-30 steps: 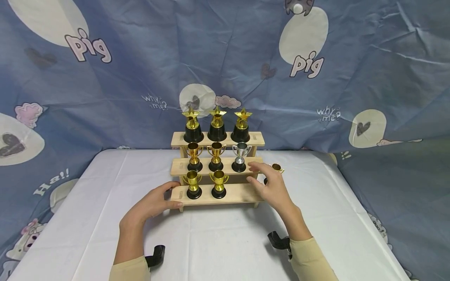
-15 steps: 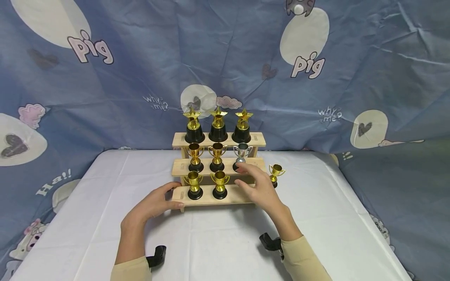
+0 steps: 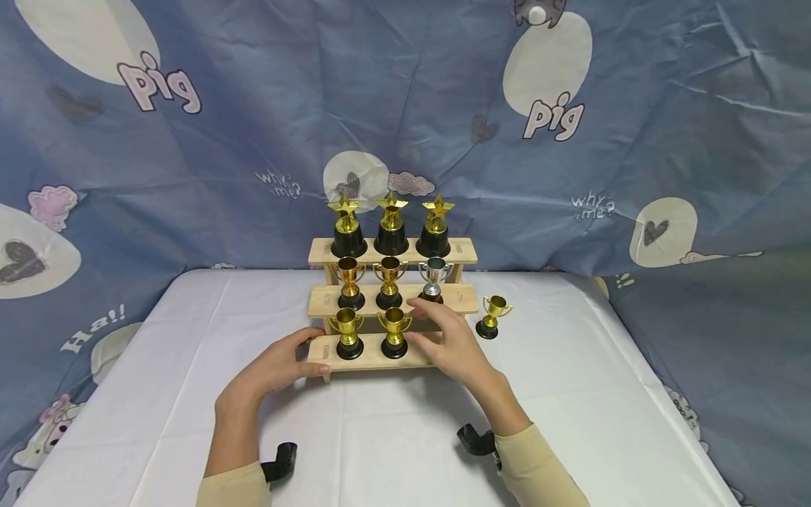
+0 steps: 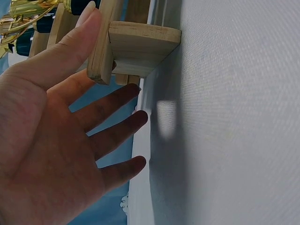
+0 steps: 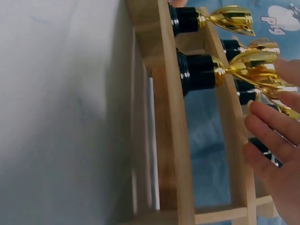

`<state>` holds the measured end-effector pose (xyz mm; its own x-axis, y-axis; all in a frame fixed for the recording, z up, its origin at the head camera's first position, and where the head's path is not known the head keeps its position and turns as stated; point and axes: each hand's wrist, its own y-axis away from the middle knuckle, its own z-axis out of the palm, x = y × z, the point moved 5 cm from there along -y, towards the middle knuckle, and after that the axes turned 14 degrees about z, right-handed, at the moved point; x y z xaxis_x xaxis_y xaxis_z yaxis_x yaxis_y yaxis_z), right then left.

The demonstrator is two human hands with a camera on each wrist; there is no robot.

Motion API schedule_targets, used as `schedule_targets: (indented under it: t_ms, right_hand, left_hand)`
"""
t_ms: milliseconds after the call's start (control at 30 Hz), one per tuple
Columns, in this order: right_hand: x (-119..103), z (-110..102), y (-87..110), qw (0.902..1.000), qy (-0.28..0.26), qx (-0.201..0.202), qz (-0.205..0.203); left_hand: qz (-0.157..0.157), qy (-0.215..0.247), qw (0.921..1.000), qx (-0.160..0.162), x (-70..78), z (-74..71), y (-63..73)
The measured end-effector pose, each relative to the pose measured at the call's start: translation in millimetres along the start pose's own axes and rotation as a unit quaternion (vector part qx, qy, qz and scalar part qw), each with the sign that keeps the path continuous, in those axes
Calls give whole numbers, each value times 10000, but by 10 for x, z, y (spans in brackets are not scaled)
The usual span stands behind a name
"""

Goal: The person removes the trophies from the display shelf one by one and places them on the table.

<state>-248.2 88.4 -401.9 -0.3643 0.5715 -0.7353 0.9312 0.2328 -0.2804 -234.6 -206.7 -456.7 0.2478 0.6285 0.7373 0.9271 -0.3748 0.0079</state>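
Observation:
A three-step wooden display shelf (image 3: pixel 375 365) carries small trophies. My left hand (image 3: pixel 274 365) holds the left end of its lowest step; in the left wrist view the thumb (image 4: pixel 86 33) lies on the board, the index finger passes behind it and the other fingers spread loose. My right hand (image 3: pixel 451 345) reaches over the lowest step, thumb and fingers parted, fingertips right beside the right-hand gold trophy cup (image 3: pixel 395 326). In the right wrist view that cup (image 5: pixel 201 72) stands upright on the board. Another gold cup (image 3: pixel 347 327) stands to its left.
Two bronze-gold cups (image 3: pixel 350 278) and a silver cup (image 3: pixel 434 276) occupy the middle step. Three star trophies (image 3: pixel 392 229) line the top. A lone gold cup (image 3: pixel 494 310) stands on the white tablecloth (image 3: pixel 380 436) right of the shelf. A blue printed cloth (image 3: pixel 405 105) hangs behind.
My right hand has moved left, away from the lone gold cup and across the lowest step to the right-hand gold cup. The left hand stays at the shelf's end.

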Motion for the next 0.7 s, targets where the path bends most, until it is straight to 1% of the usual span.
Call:
schedule_targets:
  t_ms: [33, 167, 333, 533, 700]
  right_hand:
    - [-5, 18, 2, 10000, 13, -2, 21]
    - [-15, 87, 13, 9999, 98, 8, 77]
    - [-33, 167, 18, 9998, 160, -60, -33]
    - [-52, 225, 39, 9997, 87, -136, -162]
    - [-58, 228, 49, 9992, 93, 80, -384]
  left_hand:
    - [-37, 14, 10000, 12, -5, -3, 3]
    - [-17, -10, 10000, -9, 16, -13, 13]
    - [69, 36, 10000, 48, 35, -20, 20]
    - [109, 47, 9999, 49, 34, -15, 19]
    - [82, 80, 9999, 47, 23, -5, 8]
